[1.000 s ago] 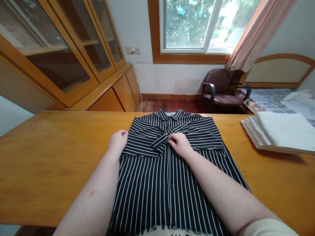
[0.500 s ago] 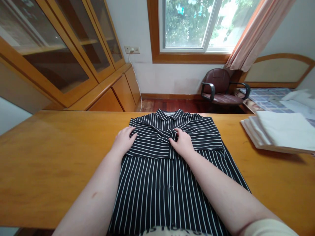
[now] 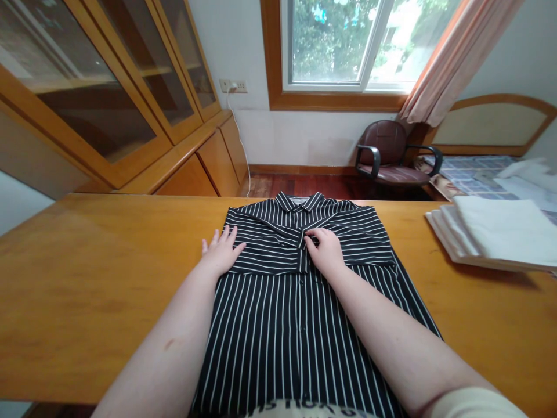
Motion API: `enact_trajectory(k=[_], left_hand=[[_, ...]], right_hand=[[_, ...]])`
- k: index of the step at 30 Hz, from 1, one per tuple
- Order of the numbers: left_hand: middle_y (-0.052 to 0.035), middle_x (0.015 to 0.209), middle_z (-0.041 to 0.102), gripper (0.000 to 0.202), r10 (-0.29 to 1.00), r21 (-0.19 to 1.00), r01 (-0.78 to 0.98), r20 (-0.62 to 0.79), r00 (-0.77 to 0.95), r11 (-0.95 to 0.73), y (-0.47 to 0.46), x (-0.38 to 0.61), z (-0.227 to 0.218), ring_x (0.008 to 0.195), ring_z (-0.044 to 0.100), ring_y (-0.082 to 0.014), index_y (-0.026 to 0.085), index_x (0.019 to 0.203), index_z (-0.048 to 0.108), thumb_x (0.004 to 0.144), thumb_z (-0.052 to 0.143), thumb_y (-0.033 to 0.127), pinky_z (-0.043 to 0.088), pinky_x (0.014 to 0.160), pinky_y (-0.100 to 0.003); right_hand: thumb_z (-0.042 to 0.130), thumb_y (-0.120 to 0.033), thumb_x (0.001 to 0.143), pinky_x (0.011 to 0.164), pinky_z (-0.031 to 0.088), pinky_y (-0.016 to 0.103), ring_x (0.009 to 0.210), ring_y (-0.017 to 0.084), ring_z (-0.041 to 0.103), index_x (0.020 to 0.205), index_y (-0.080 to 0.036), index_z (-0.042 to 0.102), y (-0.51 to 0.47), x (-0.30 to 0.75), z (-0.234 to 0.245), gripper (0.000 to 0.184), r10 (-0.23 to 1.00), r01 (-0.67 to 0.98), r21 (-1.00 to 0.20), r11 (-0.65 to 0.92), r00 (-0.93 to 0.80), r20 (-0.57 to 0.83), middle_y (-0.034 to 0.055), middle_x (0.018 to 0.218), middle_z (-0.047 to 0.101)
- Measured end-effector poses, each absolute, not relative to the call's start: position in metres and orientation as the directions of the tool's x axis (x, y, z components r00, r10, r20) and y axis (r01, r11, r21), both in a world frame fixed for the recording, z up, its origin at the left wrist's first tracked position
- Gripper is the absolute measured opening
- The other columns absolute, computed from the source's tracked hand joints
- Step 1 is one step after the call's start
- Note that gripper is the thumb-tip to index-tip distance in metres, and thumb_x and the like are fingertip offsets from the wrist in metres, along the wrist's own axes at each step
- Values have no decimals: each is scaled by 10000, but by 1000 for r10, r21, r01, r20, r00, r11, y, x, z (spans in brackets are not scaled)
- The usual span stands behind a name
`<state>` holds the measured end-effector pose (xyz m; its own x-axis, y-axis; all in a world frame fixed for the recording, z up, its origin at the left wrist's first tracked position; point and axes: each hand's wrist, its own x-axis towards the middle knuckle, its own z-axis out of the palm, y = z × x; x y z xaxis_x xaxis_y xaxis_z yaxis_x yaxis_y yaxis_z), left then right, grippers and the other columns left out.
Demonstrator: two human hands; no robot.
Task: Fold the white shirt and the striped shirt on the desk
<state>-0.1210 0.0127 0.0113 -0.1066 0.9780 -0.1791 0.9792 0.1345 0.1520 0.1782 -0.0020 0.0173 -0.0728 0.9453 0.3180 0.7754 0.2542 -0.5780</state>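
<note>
A black shirt with white stripes [image 3: 261,325] lies front up on the wooden table, its collar at the far edge. Both sleeves are folded inward across the chest and meet near the button line. My left hand [image 3: 221,251] rests with fingers spread on the outer edge of the left-hand sleeve, partly over the table. At the middle, my right hand [image 3: 324,248] pinches the cuff [image 3: 303,237] between thumb and fingers. The shirt's lower hem is hidden by my own clothing at the bottom of the view.
The wooden table [image 3: 108,290] extends to both sides. A stack of folded white cloths [image 3: 505,232] sits at its right end. Beyond the table are a maroon armchair [image 3: 387,151], a bed [image 3: 478,174], a window [image 3: 339,46] and a glass-doored cabinet [image 3: 117,87] on the left.
My left hand has spread its fingers and turned flatter on the sleeve edge. The left-hand sleeve's lower edge has shifted slightly up toward the collar. My right hand stays at the cuff, fingers closer together.
</note>
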Motion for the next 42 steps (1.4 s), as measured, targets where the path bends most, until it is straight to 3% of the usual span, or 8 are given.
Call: enact_trajectory(k=[4, 9, 14, 21, 26, 29, 34, 42], left_hand=[[-95, 1562, 201, 706, 965, 131, 963, -153, -215, 235, 14, -122, 10, 1417, 129, -402, 278, 1492, 261, 873, 304, 614, 125, 1079, -660], [-157, 1489, 366, 657, 968, 116, 961, -44, -249, 252, 17, -123, 15, 1369, 301, -364, 160, 1446, 373, 896, 333, 518, 243, 1093, -562], [-158, 1196, 639, 479, 948, 199, 932, 42, -317, 303, 16, -126, 25, 1115, 564, -337, 165, 1254, 582, 875, 412, 406, 450, 924, -458], [-108, 961, 702, 289, 909, 320, 865, 27, -415, 386, 15, -132, 30, 920, 635, -296, 209, 979, 668, 849, 454, 353, 497, 766, -391], [-159, 1130, 646, 365, 912, 264, 900, 131, -389, 346, 13, -127, 31, 1046, 592, -326, 164, 1116, 637, 851, 450, 332, 477, 873, -445], [-161, 1350, 522, 493, 955, 180, 970, 216, -201, 163, 10, -113, 32, 1272, 437, -332, 140, 1296, 536, 885, 422, 387, 335, 1058, -493], [-55, 1564, 218, 622, 970, 88, 969, -50, 238, -233, 3, -87, 23, 1445, 87, -312, 264, 1461, 345, 899, 383, 528, 64, 1143, -551], [-36, 1578, 116, 695, 981, 86, 996, -192, 19, -2, 13, -99, 12, 1443, 93, -309, 295, 1507, 184, 895, 233, 619, 111, 1126, -577]], right_hand=[[570, -343, 854, 885, 414, 360, 896, 211, 596, 761, -220, 699, -2, 179, 16, 201, 954, 806, -543, 235, -86, 286, 41, 908, 697], [529, -257, 875, 925, 411, 363, 990, 204, 598, 1016, -209, 708, 1, 180, 12, 233, 905, 719, -591, 365, -124, 408, 58, 1053, 694], [589, -323, 838, 1048, 308, 448, 1116, 254, 541, 1076, -185, 685, 2, 177, 5, 291, 945, 806, -527, 269, -114, 307, 84, 1136, 663], [548, -305, 858, 1120, 225, 432, 1180, 218, 511, 1208, -155, 612, 3, 177, 3, 386, 948, 789, -554, 268, -114, 297, 97, 1245, 610], [536, -309, 855, 1125, 205, 479, 1247, 254, 459, 1181, -153, 634, 0, 177, 8, 374, 961, 836, -508, 206, -75, 267, 120, 1302, 568], [488, -342, 889, 1148, 165, 451, 1355, 236, 340, 1324, -148, 529, -4, 175, 13, 478, 938, 837, -460, 298, -168, 301, 116, 1441, 439], [442, -509, 900, 1147, 133, 475, 1423, 260, 202, 1451, -196, 375, -9, 169, 15, 636, 900, 846, -318, 429, -432, 64, 83, 1543, 259], [309, -604, 909, 1159, 73, 446, 1442, 230, 131, 1505, -194, 234, -9, 169, 13, 727, 924, 895, -263, 359, -382, -38, 45, 1568, 175]])
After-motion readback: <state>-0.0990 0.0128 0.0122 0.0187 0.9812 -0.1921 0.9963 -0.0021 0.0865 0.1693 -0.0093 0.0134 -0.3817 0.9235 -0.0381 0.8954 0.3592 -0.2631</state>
